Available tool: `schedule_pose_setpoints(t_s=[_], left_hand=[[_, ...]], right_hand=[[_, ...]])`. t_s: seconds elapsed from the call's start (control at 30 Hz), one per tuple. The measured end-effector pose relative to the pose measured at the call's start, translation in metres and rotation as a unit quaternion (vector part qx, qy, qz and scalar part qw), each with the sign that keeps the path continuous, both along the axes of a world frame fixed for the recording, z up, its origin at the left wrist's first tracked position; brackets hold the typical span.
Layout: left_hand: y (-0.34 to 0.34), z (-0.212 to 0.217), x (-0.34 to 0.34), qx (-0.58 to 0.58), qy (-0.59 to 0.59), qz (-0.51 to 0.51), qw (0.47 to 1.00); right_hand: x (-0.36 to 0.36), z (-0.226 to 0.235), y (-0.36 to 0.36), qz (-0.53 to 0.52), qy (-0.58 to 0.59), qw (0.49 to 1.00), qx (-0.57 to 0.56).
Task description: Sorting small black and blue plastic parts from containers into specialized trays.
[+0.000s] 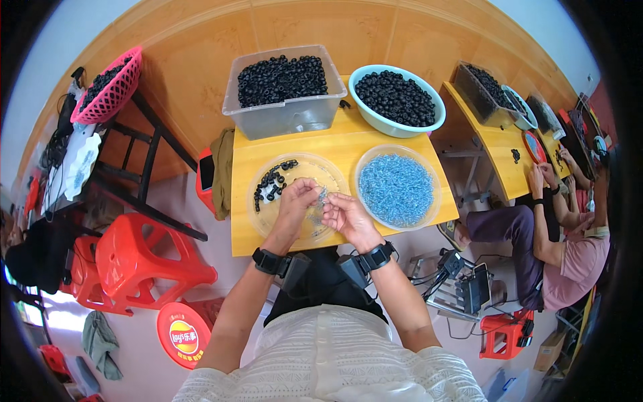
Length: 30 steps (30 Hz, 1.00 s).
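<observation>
The item (323, 195) between the left hand (298, 201) and right hand (349, 216) was too small to identify. Both hands hid part of the round tray (315, 165) beneath. Individual blue pieces (395, 189) were too fine to make out. The white shirt (321, 362) was cut off by the lower edge and covered much of the dark trousers (325, 281).

Bright, soft light, fisheye curvature, black corners.
</observation>
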<state>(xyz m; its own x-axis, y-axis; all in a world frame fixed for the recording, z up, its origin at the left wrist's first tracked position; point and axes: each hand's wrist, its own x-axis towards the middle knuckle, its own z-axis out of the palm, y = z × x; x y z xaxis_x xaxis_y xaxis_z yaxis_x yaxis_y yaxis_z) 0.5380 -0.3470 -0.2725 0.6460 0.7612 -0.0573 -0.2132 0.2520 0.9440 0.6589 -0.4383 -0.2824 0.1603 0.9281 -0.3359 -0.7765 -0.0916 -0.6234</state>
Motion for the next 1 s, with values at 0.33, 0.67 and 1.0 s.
schedule_pose_setpoints(t_s=[0.33,0.67,1.0], left_hand=[[-0.005,0.008,0.002,0.066,-0.009,0.09,0.994],[-0.006,0.009,0.003,0.046,0.025,0.11,0.993],[-0.012,0.006,0.007,0.02,0.004,0.082,0.996]], right_hand=[[-0.022,0.035,-0.006,-0.057,-0.24,0.968,-0.04],[-0.023,0.024,-0.006,-0.131,-0.264,0.955,-0.02],[-0.02,0.021,-0.001,-0.19,-0.198,0.96,0.061]])
